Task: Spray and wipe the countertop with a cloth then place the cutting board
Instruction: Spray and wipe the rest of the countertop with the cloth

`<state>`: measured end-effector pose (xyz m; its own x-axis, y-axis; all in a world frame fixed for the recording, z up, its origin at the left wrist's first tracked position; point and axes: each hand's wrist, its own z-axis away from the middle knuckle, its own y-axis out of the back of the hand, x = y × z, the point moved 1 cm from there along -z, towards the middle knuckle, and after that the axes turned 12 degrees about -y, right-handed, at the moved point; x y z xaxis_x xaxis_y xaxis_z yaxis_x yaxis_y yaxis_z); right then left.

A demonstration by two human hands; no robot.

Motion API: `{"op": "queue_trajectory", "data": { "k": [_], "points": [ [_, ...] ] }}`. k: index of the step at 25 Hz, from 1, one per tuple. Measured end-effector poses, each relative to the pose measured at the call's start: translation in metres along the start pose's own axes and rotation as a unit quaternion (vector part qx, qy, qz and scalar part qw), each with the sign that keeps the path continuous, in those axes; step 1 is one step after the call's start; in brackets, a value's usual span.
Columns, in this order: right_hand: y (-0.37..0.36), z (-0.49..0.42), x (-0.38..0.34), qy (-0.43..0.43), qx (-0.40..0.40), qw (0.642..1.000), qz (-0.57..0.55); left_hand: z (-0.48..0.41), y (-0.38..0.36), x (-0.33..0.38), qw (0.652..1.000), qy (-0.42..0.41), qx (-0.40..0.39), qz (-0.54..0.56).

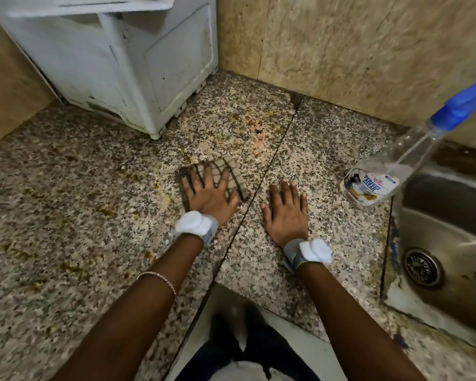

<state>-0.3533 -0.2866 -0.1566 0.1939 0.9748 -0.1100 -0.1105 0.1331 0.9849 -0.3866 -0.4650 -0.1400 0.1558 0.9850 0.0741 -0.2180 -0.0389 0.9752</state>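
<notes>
A folded brown checked cloth (pixel 222 167) lies on the speckled granite countertop (pixel 88 193), which carries yellowish-brown stains. My left hand (pixel 210 195) rests flat on the cloth with the fingers spread. Flat on the bare counter just right of the cloth lies my right hand (pixel 285 211), holding nothing. A clear spray bottle (pixel 374 185) with a blue trigger head stands to the right of that hand, at the sink's edge. No cutting board is in view.
A white appliance (pixel 138 64) stands at the back left of the counter. A steel sink (pixel 445 237) with a drain sits at the right. Beige stone walls close the back corner. A seam runs diagonally across the counter between my hands.
</notes>
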Motion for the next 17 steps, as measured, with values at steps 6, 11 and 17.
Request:
{"op": "queue_trajectory", "data": {
  "k": [6,11,17],
  "points": [
    [0.001,0.001,-0.002,0.001,-0.003,1.0,0.004,0.048,-0.017,0.017,0.997,-0.052,0.024,-0.052],
    [0.008,-0.01,0.0,0.018,0.013,1.0,0.016,-0.055,0.011,0.002,1.0,-0.012,-0.005,-0.01],
    [0.017,-0.08,0.028,-0.082,-0.001,0.997,-0.002,-0.026,-0.01,0.028,0.995,-0.069,0.037,-0.065]
  ]
}}
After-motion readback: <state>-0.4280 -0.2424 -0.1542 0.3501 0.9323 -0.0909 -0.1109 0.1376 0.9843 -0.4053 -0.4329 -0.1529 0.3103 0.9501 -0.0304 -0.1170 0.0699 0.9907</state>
